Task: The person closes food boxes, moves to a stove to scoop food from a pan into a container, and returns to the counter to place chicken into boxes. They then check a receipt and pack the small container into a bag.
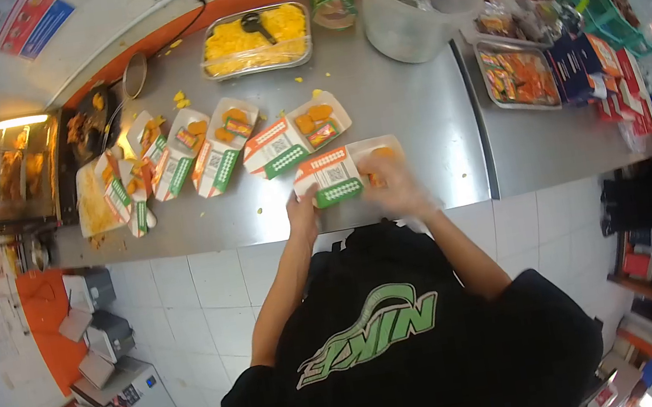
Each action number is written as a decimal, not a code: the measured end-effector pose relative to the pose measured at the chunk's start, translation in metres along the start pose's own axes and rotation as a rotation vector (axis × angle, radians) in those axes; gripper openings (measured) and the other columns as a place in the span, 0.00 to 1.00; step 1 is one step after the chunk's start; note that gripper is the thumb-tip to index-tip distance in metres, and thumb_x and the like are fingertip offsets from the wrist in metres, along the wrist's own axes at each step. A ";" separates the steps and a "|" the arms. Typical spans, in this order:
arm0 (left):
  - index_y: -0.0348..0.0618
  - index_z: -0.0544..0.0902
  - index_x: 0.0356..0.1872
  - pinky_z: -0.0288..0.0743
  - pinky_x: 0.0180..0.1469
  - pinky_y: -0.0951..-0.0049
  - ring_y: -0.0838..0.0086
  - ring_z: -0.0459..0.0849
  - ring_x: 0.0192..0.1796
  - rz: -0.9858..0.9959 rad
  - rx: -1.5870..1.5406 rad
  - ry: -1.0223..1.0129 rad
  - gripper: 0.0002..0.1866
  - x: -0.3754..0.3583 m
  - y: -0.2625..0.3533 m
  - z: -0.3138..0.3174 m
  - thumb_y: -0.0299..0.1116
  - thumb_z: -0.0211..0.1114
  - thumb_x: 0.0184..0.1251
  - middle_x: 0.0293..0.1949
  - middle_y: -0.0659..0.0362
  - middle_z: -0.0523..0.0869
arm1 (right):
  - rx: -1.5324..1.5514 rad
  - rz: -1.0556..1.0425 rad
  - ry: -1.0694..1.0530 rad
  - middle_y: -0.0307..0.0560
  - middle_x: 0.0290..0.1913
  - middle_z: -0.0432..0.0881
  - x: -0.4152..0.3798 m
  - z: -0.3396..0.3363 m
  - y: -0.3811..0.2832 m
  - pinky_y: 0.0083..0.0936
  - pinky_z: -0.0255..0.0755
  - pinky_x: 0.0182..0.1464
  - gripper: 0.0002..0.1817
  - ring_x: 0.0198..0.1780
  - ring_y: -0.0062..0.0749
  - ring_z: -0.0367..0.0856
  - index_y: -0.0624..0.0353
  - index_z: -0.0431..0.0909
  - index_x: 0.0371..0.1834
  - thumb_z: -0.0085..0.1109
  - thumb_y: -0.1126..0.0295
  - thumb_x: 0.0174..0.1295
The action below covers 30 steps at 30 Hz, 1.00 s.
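Steel counter (423, 117) against an orange-edged wall, white floor tiles below. Head view: one printed carton (336, 174) lies at the near side of the counter, in front of the person's torso, long axis running roughly left to right; its printed flap is to the left, its open end with breaded pieces (382, 153) to the right. Left hand (304, 213) grasps the near left corner, fingers closed on the card. Right hand (402, 192) is the nearer one to the open end, fingers over and into it (motion blur here); cannot tell whether they pinch a piece or are just touching. Another filled carton (275, 145) sits just beyond, up and left, with more cartons farther left. Foil tray (259, 68) of yellow food near the wall, black spoon (254, 23) in it.
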State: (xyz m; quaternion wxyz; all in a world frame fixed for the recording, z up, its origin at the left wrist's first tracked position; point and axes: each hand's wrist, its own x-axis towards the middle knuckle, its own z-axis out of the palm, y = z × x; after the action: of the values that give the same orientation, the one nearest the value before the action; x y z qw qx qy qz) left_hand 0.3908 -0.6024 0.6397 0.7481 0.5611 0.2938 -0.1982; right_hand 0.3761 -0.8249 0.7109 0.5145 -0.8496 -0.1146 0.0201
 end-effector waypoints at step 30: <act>0.41 0.76 0.22 0.61 0.24 0.82 0.86 0.68 0.22 0.352 0.474 -0.292 0.19 0.037 -0.014 0.135 0.46 0.65 0.61 0.19 0.68 0.74 | 0.430 0.578 0.447 0.47 0.38 0.78 -0.037 -0.007 0.128 0.27 0.70 0.45 0.26 0.38 0.30 0.76 0.65 0.76 0.39 0.64 0.50 0.53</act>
State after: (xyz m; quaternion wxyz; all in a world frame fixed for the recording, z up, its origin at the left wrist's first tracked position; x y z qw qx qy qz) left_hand 0.4389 -0.7341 0.6314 0.6535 0.7276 0.0278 -0.2070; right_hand 0.3634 -0.8952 0.5988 0.6655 -0.7035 0.2495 0.0020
